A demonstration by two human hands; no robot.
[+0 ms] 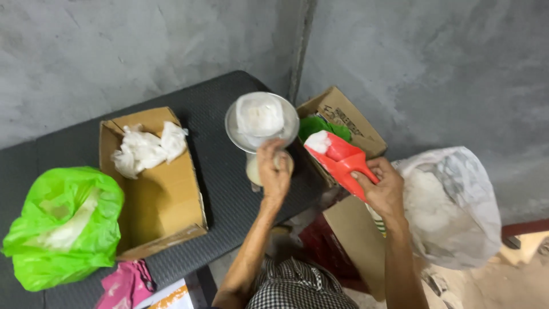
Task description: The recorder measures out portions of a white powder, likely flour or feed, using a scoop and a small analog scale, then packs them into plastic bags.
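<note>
- While the right hand [384,191] is gripping a red plastic scoop [342,161], the scoop is tilting with its mouth up and to the left, and a lump of white powdery stuff [318,141] is sitting in it.
- The scoop is hovering over the small cardboard box [349,120] at the right end of the dark bench [217,171], where something green [323,126] is showing inside.
- A round metal scale pan [261,122] is standing just left of that box, and a clear packet of white stuff [260,114] is lying on it.
- The left hand [274,171] is resting below the pan with its fingers curled round the scale's body [253,170]; how tightly they are closing I cannot tell.
- A larger open cardboard box [157,194] is sitting further left, holding a few knotted white packets [146,150] in its far corner.
- A bright green plastic bag [60,226] is bulging at the left end of the bench, with something pale inside.
- A big whitish sack [454,206] is slumping just beside the right hand, filled with white material.
- The right hand's fingers are wrapping fully around the scoop's handle.
</note>
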